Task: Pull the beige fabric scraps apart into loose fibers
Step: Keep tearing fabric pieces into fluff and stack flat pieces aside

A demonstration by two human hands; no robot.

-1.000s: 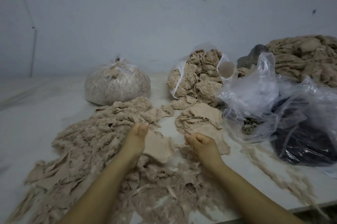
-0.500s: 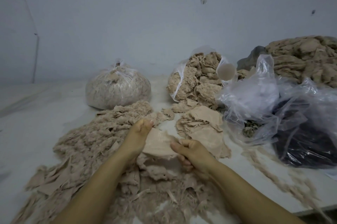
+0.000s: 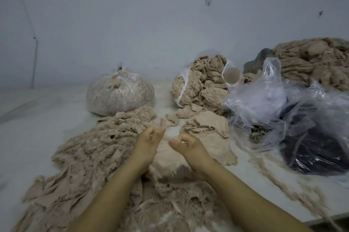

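Scrap in hand: beige fabric scrap [image 3: 170, 158], centre of the frame, hanging between the two hands above the worktable [image 3: 47, 118]; its upper edge is held, its lower part sags toward the litter below.
Left hand: left hand [image 3: 149, 141], fingers curled, pinching the scrap's upper left edge; the grip sits close to the right hand's, probably so that the pull works on a short span of cloth.
Right hand: right hand [image 3: 188, 145], thumb laid over curled fingers, pinching the upper right edge; the two hands are near but do not touch.
Step, as judged: opposed grips on one edge suggest a tear is about to begin or is just starting.
Loose fibres: fibre heap [image 3: 105, 143], left of centre and running to the lower left, apparently where torn material is dropped; flatter strips lie along its lower edge.
Waiting scraps: scrap stack [image 3: 207, 126], just right of centre and within easy reach of the right hand.
Tied bag: tied clear bag [image 3: 120, 95], upper centre-left, knotted and full of beige material.
Open bag: open bag [image 3: 198, 84], upper centre, spilling beige clumps toward the stack.
Empty plastic: crumpled clear bags [image 3: 264, 99], right side, partly over a dark bag [image 3: 317, 148].
Far pile: beige mound [image 3: 311, 61], upper right.
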